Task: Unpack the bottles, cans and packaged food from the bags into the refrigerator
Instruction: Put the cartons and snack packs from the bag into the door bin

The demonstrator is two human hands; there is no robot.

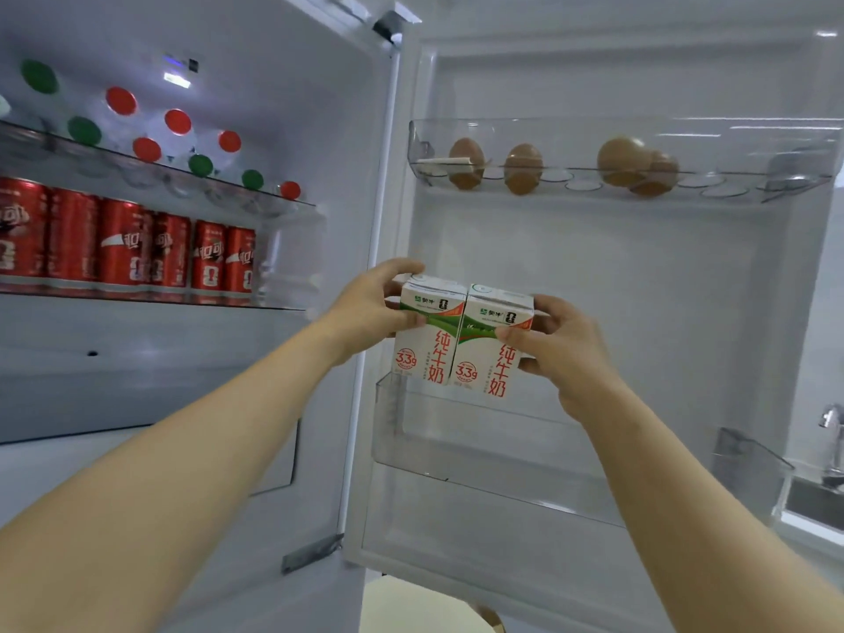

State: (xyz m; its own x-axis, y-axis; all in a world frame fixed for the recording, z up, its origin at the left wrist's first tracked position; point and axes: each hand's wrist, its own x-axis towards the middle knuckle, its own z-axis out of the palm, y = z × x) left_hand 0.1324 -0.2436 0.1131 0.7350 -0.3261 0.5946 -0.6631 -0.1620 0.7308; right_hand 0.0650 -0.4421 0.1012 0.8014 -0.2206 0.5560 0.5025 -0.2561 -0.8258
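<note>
Both arms bare, extended forward. From 8 o'clock, left forearm runs toward 2 o'clock; left hand grips left carton, fingers curled over top, thumb on front. From 4 o'clock, right forearm runs toward 11 o'clock; right hand grips right carton, thumb on front, fingers around far side.

The left milk carton and right milk carton are printed paperboard with a faint satin sheen. The cans are glossy, red-lacquered metal. The bottle caps look like smooth plastic. The shelf beneath them is clear glass. The lower door bin and egg tray are transparent, shiny plastic, and the eggs have matt brown shells. The refrigerator door liner is smooth white plastic. A faucet gleams like chrome.
</note>
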